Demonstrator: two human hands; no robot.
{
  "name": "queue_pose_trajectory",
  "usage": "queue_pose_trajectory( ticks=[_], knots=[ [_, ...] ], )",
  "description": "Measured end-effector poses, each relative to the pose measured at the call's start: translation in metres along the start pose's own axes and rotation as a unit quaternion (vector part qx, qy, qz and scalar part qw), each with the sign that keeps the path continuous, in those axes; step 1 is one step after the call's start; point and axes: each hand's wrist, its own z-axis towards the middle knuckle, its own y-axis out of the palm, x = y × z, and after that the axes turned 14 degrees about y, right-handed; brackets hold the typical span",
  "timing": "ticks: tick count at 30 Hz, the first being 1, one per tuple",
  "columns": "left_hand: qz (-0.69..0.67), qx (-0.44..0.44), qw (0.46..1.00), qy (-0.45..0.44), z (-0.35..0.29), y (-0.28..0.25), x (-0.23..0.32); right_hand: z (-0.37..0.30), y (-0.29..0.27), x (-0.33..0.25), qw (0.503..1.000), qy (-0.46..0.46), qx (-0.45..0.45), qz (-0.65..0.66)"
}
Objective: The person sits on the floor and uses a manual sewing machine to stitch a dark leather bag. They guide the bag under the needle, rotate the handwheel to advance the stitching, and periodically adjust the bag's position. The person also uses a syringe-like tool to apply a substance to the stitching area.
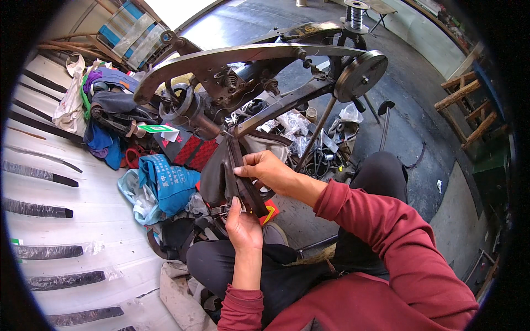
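A dark grey-brown bag (215, 179), leather-like, hangs below the head of an old iron hand-cranked sewing machine (204, 66). Its upper end reaches up to the machine's needle area, where the exact contact is too small to make out. A dark brown zipper-like strip (251, 196) runs down along the bag's edge. My right hand (270, 172) pinches this strip between thumb and fingers about halfway down. Lower, my left hand (244, 226) grips the bag's bottom edge with the thumb on top, next to a small metal buckle (220, 210).
The machine's round handwheel (361, 76) and a thread spool (357, 16) stand at upper right. Left lie a heap of bags and cloths (113, 94) and a blue printed bag (165, 185). Plastic bags and cords (301, 132) cover the floor behind. A wooden rack (466, 107) stands far right.
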Motion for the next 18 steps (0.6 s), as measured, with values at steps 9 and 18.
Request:
queue_pose_trajectory(
  ticks=[9,18],
  knots=[
    [-0.007,0.002,1.0,0.002,0.0005,0.0013,0.0002,0.0006,-0.002,-0.0015,1.0,0.01,-0.006,0.003],
    [0.009,-0.007,1.0,0.013,0.0015,-0.0037,-0.0024,0.0013,-0.0019,0.0024,0.998,-0.04,0.023,-0.048]
  ],
)
